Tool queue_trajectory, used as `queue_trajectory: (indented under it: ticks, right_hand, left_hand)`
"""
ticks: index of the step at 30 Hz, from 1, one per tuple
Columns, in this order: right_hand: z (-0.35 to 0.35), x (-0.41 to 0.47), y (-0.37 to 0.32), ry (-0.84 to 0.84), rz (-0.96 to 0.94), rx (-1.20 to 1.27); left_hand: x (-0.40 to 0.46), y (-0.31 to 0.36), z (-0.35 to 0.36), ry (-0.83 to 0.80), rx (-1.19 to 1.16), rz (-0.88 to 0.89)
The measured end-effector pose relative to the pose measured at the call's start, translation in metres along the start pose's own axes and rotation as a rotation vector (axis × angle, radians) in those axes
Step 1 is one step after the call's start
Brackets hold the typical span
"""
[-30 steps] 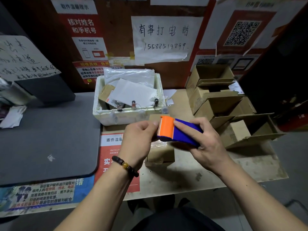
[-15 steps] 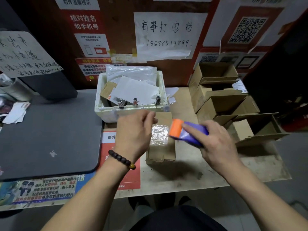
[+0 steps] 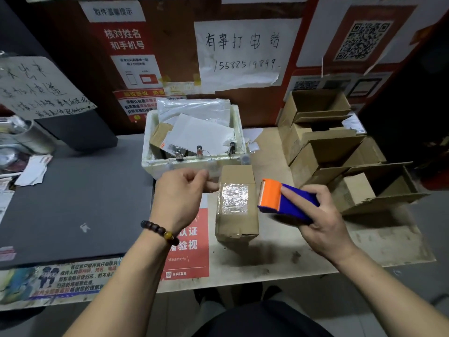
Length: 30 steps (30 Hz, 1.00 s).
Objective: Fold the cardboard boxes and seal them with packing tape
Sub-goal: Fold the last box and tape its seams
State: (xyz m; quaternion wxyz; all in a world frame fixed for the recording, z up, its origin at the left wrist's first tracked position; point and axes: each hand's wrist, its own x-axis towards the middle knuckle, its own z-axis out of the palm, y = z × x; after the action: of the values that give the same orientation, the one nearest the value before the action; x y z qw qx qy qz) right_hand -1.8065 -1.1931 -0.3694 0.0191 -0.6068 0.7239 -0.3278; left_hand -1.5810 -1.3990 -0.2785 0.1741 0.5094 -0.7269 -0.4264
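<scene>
A small closed cardboard box (image 3: 237,217) lies on the worn table (image 3: 379,242), with a shiny patch of clear tape on its top. My right hand (image 3: 323,220) grips a blue tape dispenser with an orange head (image 3: 281,203), held just right of the box and above it. My left hand (image 3: 181,198) hovers left of the box, thumb and fingers pinched on the free end of a clear tape strip (image 3: 213,177) that stretches towards the dispenser. A bead bracelet circles the left wrist.
A white foam bin (image 3: 155,166) of envelopes and small parts stands behind the box. Several open cardboard boxes (image 3: 323,147) are stacked at the right. A dark grey mat (image 3: 73,198) covers the left. Papers clutter the far left; posters cover the wall.
My hands have drawn apart: the left moved left with the tape end, the right moved right with the dispenser. The taped box, earlier hidden under them, now shows.
</scene>
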Motion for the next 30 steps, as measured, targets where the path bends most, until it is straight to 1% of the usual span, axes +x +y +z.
queue_trajectory:
  ticks: [4,6,7,8,10,11,12,13,14,15,16,17,19,20,21,22,23,24,27,30]
  right_hand:
    - [-0.001,0.004,-0.007,-0.008,-0.052,-0.080]
    - [-0.001,0.003,-0.007,0.000,-0.065,-0.151]
    - [0.001,0.003,-0.010,0.000,-0.084,-0.223]
    - [0.004,0.004,-0.015,-0.010,-0.088,-0.307]
    - [0.014,0.014,-0.029,-0.043,-0.031,-0.452]
    - [0.018,0.021,-0.035,-0.053,0.022,-0.513]
    - [0.020,0.028,-0.036,-0.075,0.095,-0.555]
    - [0.018,0.034,-0.034,-0.118,0.202,-0.544]
    - [0.013,0.037,-0.028,-0.183,0.323,-0.459]
    - [0.005,0.041,-0.023,-0.240,0.430,-0.303]
    - [0.001,0.044,-0.016,-0.268,0.505,-0.126]
    - [-0.001,0.045,-0.012,-0.272,0.568,0.039]
    - [0.006,0.035,-0.006,-0.215,0.729,0.351]
    - [0.015,0.026,0.000,-0.165,0.796,0.500]
    - [0.024,0.017,0.007,-0.113,0.868,0.557]
    - [0.034,0.006,0.017,-0.061,0.941,0.553]
    - [0.046,-0.004,0.030,-0.035,0.990,0.498]
    - [0.058,-0.012,0.040,-0.047,1.011,0.421]
    - [0.094,-0.028,0.054,-0.209,0.993,0.196]
    - [0.113,-0.039,0.063,-0.334,0.963,0.098]
  left_hand:
    - [0.000,0.002,-0.006,0.014,-0.044,0.030]
    - [-0.002,0.004,-0.005,0.051,-0.037,0.110]
    - [-0.005,0.005,-0.001,0.082,0.025,0.210]
    - [-0.008,0.007,0.005,0.129,0.156,0.388]
    - [-0.027,0.019,0.028,0.164,0.441,0.711]
    - [-0.039,0.025,0.041,0.152,0.493,0.837]
    - [-0.047,0.031,0.050,0.145,0.503,0.905]
    - [-0.050,0.037,0.051,0.137,0.473,0.916]
    - [-0.050,0.042,0.047,0.140,0.411,0.880]
    - [-0.049,0.046,0.040,0.158,0.322,0.799]
    - [-0.044,0.048,0.030,0.156,0.206,0.682]
    - [-0.037,0.046,0.021,0.118,0.077,0.552]
    - [-0.027,0.041,0.007,0.002,-0.089,0.334]
    - [-0.024,0.038,0.002,-0.026,-0.147,0.276]
    - [-0.022,0.035,-0.001,-0.044,-0.195,0.241]
    - [-0.020,0.032,-0.002,-0.057,-0.235,0.212]
    - [-0.018,0.029,-0.003,-0.068,-0.270,0.186]
    - [-0.017,0.026,-0.004,-0.078,-0.300,0.169]
    - [-0.017,0.017,-0.002,-0.094,-0.352,0.130]
    - [-0.018,0.012,0.001,-0.104,-0.381,0.111]
